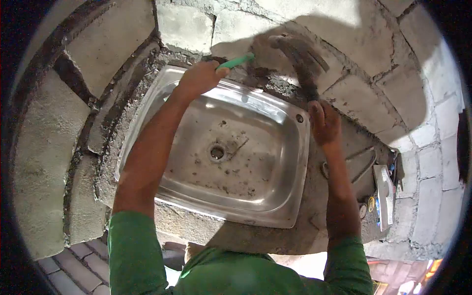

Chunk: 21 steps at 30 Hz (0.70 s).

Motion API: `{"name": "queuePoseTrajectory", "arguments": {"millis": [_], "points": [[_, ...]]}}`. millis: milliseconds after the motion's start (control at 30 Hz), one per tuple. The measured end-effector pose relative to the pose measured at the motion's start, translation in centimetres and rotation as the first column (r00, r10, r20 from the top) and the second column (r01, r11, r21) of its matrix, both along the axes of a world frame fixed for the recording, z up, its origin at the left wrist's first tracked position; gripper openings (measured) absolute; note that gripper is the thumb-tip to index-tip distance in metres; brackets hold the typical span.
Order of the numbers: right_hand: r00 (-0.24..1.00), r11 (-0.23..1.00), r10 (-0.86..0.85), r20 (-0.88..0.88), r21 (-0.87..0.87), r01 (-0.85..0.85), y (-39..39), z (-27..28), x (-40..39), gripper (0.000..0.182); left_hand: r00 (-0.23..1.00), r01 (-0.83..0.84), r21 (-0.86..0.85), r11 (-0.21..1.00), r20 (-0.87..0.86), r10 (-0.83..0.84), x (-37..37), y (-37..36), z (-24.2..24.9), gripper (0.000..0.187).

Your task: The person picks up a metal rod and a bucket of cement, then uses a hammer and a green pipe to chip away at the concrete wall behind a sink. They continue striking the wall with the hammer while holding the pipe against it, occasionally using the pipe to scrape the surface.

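My left hand point(200, 81) is closed round a green-handled tool point(237, 62) above the sink's back left edge. The tool's free green end points right, in front of the block wall, and its other end is hidden by the hand. My right hand point(324, 120) grips the dark handle of a claw hammer point(299, 56) by the back right corner. The hammer's head is raised against the wall in this view, right of the green end. Below both hands lies a stainless steel sink point(280, 196), with crumbs of debris scattered over its bowl around the drain hole point(217, 152).
Rough block wall point(187, 29) curves behind and to both sides, with broken mortar along the sink's back edge. On the right of the cement counter point(305, 236) lie a bent metal rod point(361, 155), a white piece point(383, 196) and a yellow ring point(371, 203).
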State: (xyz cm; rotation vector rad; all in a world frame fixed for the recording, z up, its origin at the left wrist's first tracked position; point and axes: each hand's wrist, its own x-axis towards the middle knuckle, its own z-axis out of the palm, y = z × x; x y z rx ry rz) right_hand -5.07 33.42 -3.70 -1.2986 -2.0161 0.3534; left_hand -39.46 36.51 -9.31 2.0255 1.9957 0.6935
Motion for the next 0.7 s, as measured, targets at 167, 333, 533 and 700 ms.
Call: {"name": "queuePoseTrajectory", "arguments": {"millis": [167,333,533,700], "points": [[0.996,0.995,0.093,-0.013,0.048,-0.092,-0.3,1.3,-0.8,0.037,0.996,0.000,0.125,0.992,-0.092,0.012,-0.2,0.2,-1.3,0.048],[0.976,0.991,-0.043,0.212,0.131,0.015,2.6,-1.5,-1.4,0.046,0.999,0.008,0.125,0.992,-0.046,-0.002,-0.2,0.1,-2.0,0.044],[0.898,0.999,-0.043,0.438,0.005,0.045,6.4,-1.9,-4.6,0.035,0.998,-0.020,0.133,0.991,-0.062,0.028,0.7,-0.2,-1.5,0.042],[0.978,0.998,0.037,0.206,0.032,-0.045,4.0,-2.6,-2.5,0.033,1.000,-0.031,0.056,0.998,-0.003,0.031,0.3,-0.1,-1.5,0.043]]}}
